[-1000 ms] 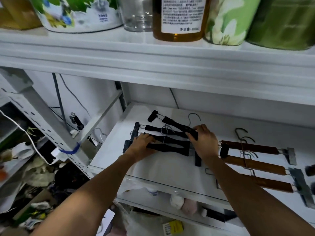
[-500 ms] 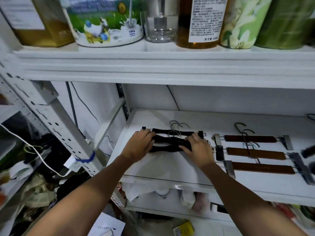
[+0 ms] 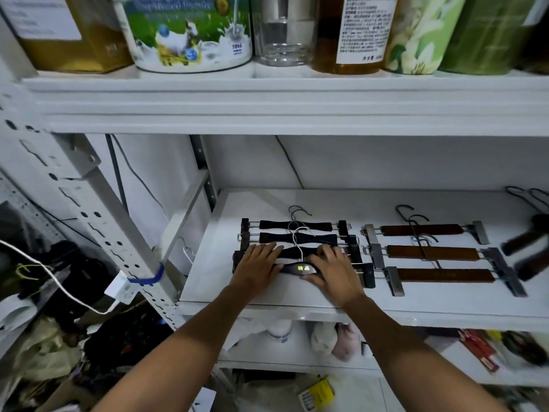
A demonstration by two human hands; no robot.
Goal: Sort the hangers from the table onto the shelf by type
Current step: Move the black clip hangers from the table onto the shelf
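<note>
Hangers lie grouped by kind on the white shelf point(image 3: 445, 304), and that looks to be the reason for the layout: each sort gets its own stretch of board. Black hangers point(image 3: 297, 225), four of them, sit row behind row in a tight set at the left. Brown hangers point(image 3: 430, 252), three of them, lie just beside these to the right, spaced a little wider, with a narrow gap between the two sets. Dark shapes point(image 3: 525, 245) at the far right edge are too blurred to name. The left hand point(image 3: 258, 260) and right hand point(image 3: 334, 266) both lie palm-down with fingers fairly straight, gripping nothing, and press on the two nearest black bars, one hand toward each end. Placed so, they seem to be squaring the set so that the bars run parallel. The front hanger point(image 3: 303, 268), with gold lettering, lies under both hands, nearest the shelf's edge. Hooks point(image 3: 301, 228) all point toward the back wall and overlap, probably so the bars can nest close.
</note>
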